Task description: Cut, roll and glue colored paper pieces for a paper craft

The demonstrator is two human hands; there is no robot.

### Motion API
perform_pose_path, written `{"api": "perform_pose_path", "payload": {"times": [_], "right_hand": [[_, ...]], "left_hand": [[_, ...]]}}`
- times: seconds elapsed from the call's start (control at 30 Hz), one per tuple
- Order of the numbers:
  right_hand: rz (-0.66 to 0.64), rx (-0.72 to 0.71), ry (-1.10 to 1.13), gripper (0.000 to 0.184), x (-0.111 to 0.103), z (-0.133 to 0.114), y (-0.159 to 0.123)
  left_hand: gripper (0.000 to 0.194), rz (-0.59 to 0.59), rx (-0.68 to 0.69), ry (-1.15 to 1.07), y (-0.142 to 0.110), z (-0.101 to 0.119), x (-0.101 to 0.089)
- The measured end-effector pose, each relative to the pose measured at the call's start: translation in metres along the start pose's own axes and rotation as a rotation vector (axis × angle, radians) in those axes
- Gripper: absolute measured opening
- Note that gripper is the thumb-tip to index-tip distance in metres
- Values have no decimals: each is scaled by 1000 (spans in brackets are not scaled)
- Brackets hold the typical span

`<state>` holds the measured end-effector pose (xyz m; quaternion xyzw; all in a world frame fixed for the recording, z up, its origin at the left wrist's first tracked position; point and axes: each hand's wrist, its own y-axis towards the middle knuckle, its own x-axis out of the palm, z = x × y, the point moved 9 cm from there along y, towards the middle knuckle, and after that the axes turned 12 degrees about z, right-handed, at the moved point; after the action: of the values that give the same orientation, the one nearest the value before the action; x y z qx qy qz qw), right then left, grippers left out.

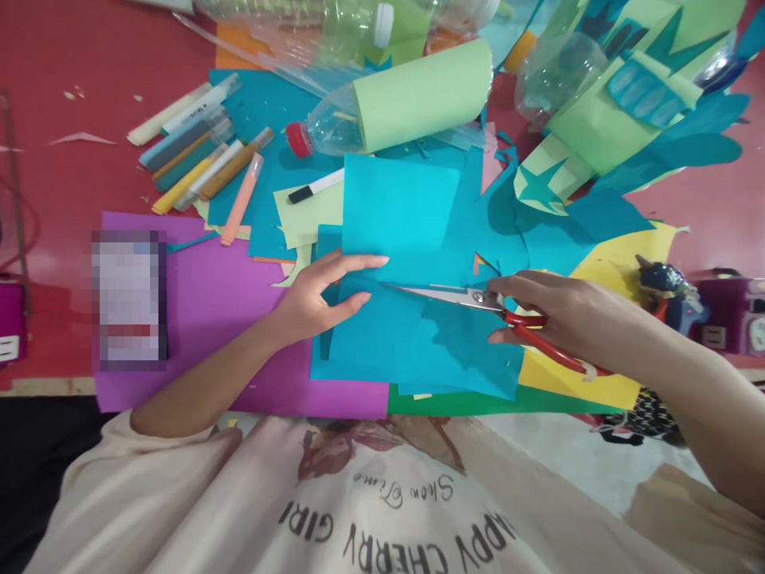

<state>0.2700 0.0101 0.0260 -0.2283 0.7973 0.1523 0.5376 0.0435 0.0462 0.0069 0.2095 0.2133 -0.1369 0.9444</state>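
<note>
My right hand (555, 307) grips a pair of red-handled scissors (466, 296). The blades point left across a blue sheet of paper (406, 207), and their tips reach close to my left fingers. At the sheet's left edge, my left hand (323, 295) holds the paper, index finger and thumb lying apart on top. Its other fingers are mostly hidden. More blue paper (418, 351) lies below the blades, over other coloured sheets.
Several markers (197, 151) and a white marker with a black cap (316, 185) lie at the upper left. A plastic bottle wrapped in green paper (424, 96) is behind the sheet. A decorated bottle craft (610, 119) stands right, a phone (128, 299) left on purple paper (221, 311).
</note>
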Motion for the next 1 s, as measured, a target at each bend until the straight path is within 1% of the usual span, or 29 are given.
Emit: {"api": "perform_pose_path", "payload": {"times": [0.1, 0.23, 0.4, 0.57, 0.77, 0.87, 1.0], "right_hand": [[-27, 14, -7, 64, 2, 1, -1], [-41, 49, -19, 65, 5, 1, -1], [-28, 3, -8, 70, 5, -7, 3], [-37, 13, -1, 73, 8, -9, 7], [-31, 33, -13, 75, 10, -8, 8], [-47, 45, -11, 74, 13, -3, 5], [-72, 69, 22, 67, 13, 1, 2]], "left_hand": [[39, 10, 4, -26, 0, 0, -1], [38, -4, -26, -11, 0, -1, 0], [35, -32, -24, 11, 1, 2, 3], [34, -48, -34, 27, 1, 2, 4], [36, -26, 13, -6, 1, 5, 3], [38, -35, -23, -21, 0, 3, 4], [39, -43, -87, -55, 0, -2, 5]]}}
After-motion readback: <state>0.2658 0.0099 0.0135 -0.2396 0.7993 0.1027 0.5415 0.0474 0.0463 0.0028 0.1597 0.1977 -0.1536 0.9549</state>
